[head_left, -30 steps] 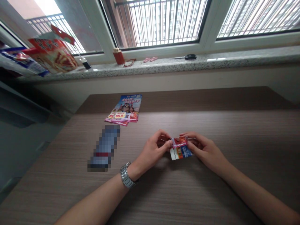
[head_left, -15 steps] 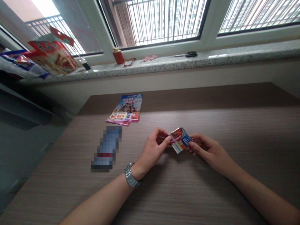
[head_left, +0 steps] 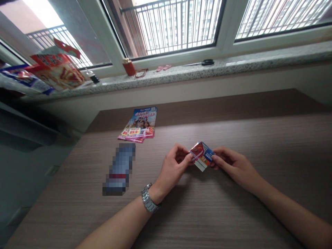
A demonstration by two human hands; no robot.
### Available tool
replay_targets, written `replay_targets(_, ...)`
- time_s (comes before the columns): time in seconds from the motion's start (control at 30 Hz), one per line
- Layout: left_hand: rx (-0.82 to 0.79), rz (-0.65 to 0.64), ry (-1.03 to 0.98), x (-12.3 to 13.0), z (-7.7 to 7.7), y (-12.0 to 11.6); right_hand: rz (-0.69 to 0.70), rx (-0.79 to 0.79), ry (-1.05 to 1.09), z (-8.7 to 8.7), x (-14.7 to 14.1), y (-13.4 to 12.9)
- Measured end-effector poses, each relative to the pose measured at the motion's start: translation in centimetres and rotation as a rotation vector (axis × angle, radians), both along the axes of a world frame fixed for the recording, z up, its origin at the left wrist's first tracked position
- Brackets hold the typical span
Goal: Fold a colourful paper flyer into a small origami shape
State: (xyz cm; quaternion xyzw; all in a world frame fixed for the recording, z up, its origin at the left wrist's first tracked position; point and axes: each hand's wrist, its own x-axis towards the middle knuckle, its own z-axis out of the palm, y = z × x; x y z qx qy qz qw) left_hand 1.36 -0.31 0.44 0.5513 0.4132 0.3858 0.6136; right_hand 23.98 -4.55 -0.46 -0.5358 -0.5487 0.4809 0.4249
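A small folded flyer (head_left: 202, 156), printed in red, blue and white, is held just above the table, turned so that one corner points down. My left hand (head_left: 175, 162) pinches its left corner between thumb and fingers, and a steel watch sits on that wrist. At the opposite corner my right hand (head_left: 230, 164) grips the paper with the thumb on top. The fingers behind the paper are partly hidden. Up and to the left lies a small stack of colourful flyers (head_left: 141, 122), overlapping unevenly. Below the stack is a pixelated dark blue oblong thing (head_left: 119, 167) that I cannot make out.
The brown wood-grain table (head_left: 233, 214) reaches to the wall under a window. On the granite sill (head_left: 181, 74) are black-handled scissors (head_left: 207, 62), small pink pieces (head_left: 163, 68), a red cylinder with a cord (head_left: 129, 68), a black binder clip (head_left: 93, 77) and snack bags (head_left: 58, 67).
The view has shifted slightly. Both hands still hold the folded flyer, which appears a little farther right. Its shape looks much the same.
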Motion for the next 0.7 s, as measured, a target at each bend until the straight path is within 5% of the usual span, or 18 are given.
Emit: replay_targets(0.7, 0.025, 0.031, 0.029, 0.31, -0.11, -0.02, -0.007, 0.009, 0.015, -0.24, -0.03, -0.15)
